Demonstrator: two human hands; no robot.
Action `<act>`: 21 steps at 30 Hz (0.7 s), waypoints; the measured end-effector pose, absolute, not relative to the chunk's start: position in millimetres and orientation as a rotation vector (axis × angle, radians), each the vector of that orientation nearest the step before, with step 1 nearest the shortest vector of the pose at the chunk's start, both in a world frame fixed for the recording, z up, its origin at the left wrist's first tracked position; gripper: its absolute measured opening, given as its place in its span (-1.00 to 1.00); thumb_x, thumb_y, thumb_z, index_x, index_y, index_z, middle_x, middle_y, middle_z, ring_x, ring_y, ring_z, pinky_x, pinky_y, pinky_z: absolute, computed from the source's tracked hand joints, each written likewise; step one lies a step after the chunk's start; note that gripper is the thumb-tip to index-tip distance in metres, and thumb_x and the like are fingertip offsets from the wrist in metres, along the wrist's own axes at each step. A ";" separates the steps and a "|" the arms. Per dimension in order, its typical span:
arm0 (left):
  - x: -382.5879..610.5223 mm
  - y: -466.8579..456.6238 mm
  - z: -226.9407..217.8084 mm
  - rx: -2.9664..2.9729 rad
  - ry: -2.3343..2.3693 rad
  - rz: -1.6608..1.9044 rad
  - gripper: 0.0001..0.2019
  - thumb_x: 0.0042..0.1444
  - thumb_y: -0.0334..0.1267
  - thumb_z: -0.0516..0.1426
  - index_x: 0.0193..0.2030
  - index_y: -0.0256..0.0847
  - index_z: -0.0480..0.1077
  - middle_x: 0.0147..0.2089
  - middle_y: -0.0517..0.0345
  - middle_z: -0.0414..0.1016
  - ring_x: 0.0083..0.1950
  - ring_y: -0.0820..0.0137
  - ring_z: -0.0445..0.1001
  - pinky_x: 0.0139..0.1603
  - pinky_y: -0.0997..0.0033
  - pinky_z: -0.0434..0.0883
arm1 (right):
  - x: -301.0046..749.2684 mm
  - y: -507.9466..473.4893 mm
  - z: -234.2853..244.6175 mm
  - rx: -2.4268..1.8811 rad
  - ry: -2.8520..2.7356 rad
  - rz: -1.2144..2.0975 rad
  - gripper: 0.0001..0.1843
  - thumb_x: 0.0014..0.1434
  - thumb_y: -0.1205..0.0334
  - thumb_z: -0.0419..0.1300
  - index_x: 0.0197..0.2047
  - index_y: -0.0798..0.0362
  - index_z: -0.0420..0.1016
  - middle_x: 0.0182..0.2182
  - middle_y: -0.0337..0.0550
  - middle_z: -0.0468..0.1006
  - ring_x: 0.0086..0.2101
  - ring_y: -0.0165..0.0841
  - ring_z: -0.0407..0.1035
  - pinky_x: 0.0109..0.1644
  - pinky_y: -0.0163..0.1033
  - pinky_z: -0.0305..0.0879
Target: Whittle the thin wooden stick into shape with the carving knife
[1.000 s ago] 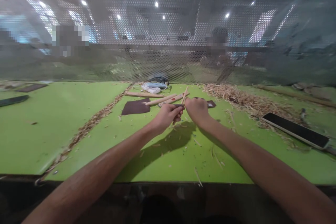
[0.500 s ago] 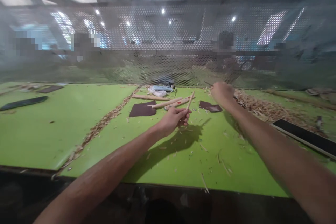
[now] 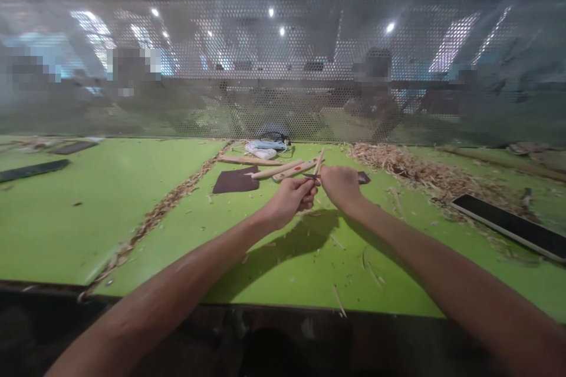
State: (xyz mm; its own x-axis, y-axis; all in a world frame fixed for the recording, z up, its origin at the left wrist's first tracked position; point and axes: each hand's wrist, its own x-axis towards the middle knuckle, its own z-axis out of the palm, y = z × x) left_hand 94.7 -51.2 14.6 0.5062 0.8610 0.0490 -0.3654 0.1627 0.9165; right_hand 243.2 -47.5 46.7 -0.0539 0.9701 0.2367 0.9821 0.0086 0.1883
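My left hand [image 3: 295,195] is closed in a pinch around a thin pale wooden stick [image 3: 319,160], which tilts up and away over the green table. My right hand [image 3: 341,187] is wrapped in a fist around a knife, its handle hidden in the palm. The dark narrow knife blade [image 3: 311,176] lies across the stick just above my left fingertips. Beyond my hands, a thicker whittled stick [image 3: 278,169] and a stick with red marks [image 3: 297,169] lie on the table. A brown square of sandpaper [image 3: 236,180] is to their left; a second dark piece [image 3: 364,178] shows partly behind my right hand.
Wood shavings [image 3: 415,174] are heaped at the back right, near a black phone [image 3: 513,227]. More shavings [image 3: 163,210] fill the table seam at left. A face mask [image 3: 264,148] lies before the perforated screen [image 3: 283,94]. People sit behind it.
My right hand has swung left and toward me, bringing the knife blade from the back right onto the stick. My left hand still holds the stick in nearly the same place.
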 end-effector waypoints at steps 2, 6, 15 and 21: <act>93.9 -49.2 14.6 1.067 0.588 0.956 -0.82 0.42 -0.40 0.18 -0.26 -0.39 0.47 -0.44 0.27 0.27 -0.54 0.65 0.08 -0.50 0.60 0.05 | 242.6 -40.0 46.4 -2.117 -2.207 -0.471 -0.54 0.49 0.39 -0.07 0.10 0.24 0.67 -0.14 0.30 0.72 -0.05 -0.03 0.64 -0.05 -0.16 0.44; 92.6 -48.7 6.8 1.106 0.640 0.893 -0.81 0.43 -0.35 0.19 -0.24 -0.39 0.50 -0.43 0.26 0.30 -0.52 0.63 0.14 -0.49 0.59 0.09 | 259.0 -13.4 54.4 -2.182 -2.145 -0.472 -0.59 0.49 0.40 0.00 0.09 0.27 0.69 -0.14 0.32 0.72 -0.09 -0.09 0.64 -0.07 -0.21 0.42; 92.5 -36.9 -9.7 1.113 0.574 0.901 -0.79 0.44 -0.21 0.16 -0.08 -0.35 0.52 -0.37 0.22 0.37 -0.53 0.60 0.11 -0.53 0.56 0.03 | 304.6 -17.7 72.7 -2.351 -1.948 -0.442 -0.55 0.47 0.38 0.00 0.05 0.21 0.75 -0.12 0.30 0.72 -0.14 -0.14 0.65 -0.17 -0.22 0.45; 93.0 -40.5 -11.8 1.191 0.580 0.881 -0.73 0.45 -0.15 0.14 -0.23 -0.29 0.46 -0.39 0.22 0.35 -0.53 0.58 0.11 -0.52 0.56 0.07 | 253.2 -51.9 38.2 -2.183 -2.261 -0.328 -0.63 0.44 0.34 0.08 -0.08 0.07 0.77 -0.21 0.12 0.75 -0.19 -0.15 0.67 -0.17 -0.22 0.49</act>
State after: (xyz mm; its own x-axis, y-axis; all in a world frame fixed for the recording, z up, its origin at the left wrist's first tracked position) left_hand 93.0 -40.5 -11.8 0.5515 0.8321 0.0586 -0.2751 0.1151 0.9545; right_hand 253.2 -51.9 38.2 -0.0456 0.9904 0.1306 0.9867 0.0242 0.1610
